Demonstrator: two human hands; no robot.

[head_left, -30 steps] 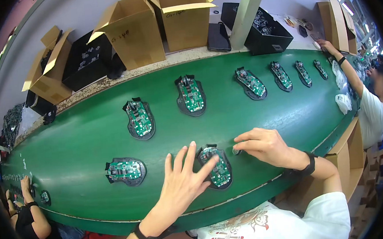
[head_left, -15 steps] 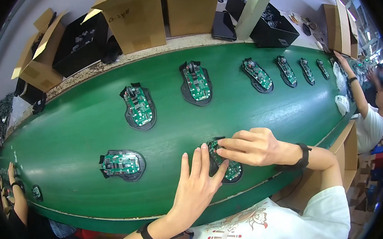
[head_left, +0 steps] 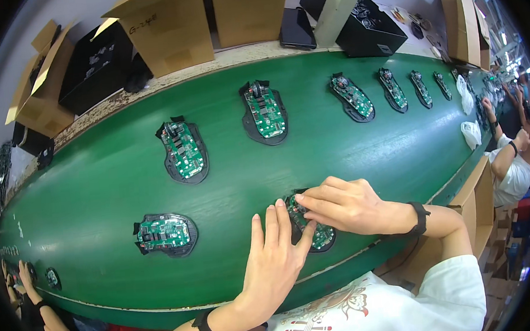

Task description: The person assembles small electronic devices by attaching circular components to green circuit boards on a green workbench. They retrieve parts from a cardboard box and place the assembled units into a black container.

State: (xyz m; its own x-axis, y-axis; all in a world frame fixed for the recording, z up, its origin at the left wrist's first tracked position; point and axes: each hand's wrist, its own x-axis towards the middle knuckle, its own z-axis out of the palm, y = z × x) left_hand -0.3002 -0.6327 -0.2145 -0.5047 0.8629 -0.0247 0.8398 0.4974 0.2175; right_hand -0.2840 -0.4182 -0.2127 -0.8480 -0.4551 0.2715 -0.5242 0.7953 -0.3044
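Both hands meet low: left hand (head_left: 276, 257) flat, fingers spread; right hand (head_left: 341, 204) curled

Mouse base (head_left: 309, 224) on belt (head_left: 106, 176) under both hands, another base (head_left: 164, 234) to its left, boxes (head_left: 169, 24) behind.

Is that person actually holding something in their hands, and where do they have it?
Nothing is lifted. Both hands press a mouse base lying on the belt: left hand on its left edge, right hand fingertips on its circuit board.
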